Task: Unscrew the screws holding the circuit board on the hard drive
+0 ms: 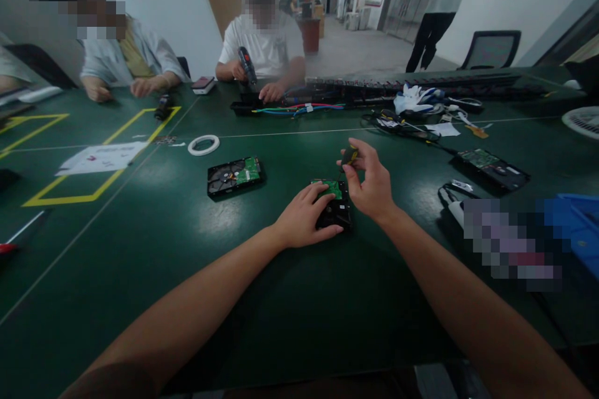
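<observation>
Right now the left hand (304, 221) presses flat, fingers spread, on the hard drive (333, 206); the right hand (372, 184) pinches a screwdriver (349, 156) upright just above its far edge

Bare table (290, 299) lies open below the fingers (322, 190) — a second hard drive (234, 176) sits left, a cable (412, 134) beyond.

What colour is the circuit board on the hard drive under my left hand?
Green, on a black hard drive; the circuit board shows best in the head view, partly covered by the left hand.
</observation>
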`<state>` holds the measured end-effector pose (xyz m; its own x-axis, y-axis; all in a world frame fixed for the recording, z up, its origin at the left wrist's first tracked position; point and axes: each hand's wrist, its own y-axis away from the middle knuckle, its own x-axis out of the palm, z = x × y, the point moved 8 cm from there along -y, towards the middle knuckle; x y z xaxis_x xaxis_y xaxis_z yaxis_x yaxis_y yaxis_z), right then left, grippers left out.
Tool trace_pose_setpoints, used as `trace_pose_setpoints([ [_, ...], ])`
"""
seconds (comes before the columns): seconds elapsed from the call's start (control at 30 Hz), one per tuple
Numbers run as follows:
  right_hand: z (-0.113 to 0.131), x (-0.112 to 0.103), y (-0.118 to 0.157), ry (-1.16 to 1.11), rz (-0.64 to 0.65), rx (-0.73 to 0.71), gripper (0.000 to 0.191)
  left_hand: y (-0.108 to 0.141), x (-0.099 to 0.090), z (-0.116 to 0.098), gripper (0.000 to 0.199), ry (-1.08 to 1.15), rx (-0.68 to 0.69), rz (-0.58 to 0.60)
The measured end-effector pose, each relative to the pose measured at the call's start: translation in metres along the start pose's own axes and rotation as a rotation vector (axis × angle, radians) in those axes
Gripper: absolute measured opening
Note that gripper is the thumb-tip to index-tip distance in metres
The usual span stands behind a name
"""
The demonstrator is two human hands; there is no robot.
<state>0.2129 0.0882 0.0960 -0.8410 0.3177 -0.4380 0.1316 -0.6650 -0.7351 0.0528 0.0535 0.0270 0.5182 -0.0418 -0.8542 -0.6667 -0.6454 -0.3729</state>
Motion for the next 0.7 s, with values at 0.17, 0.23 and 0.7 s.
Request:
trace_pose_setpoints([
  [0.17,0.006,0.000,0.000,0.016,0.004,-0.049,0.055,0.000,0.001,0.000,0.080,0.004,0.004,-0.004],
  [0.23,0.010,-0.003,-0.001,0.056,-0.007,-0.087,0.055,-0.001,0.001,0.000,0.080,-0.002,0.006,-0.002],
  [0.7,0.011,-0.009,0.000,0.087,-0.061,-0.067,0.054,0.000,0.001,0.000,0.080,0.000,0.006,-0.007],
])
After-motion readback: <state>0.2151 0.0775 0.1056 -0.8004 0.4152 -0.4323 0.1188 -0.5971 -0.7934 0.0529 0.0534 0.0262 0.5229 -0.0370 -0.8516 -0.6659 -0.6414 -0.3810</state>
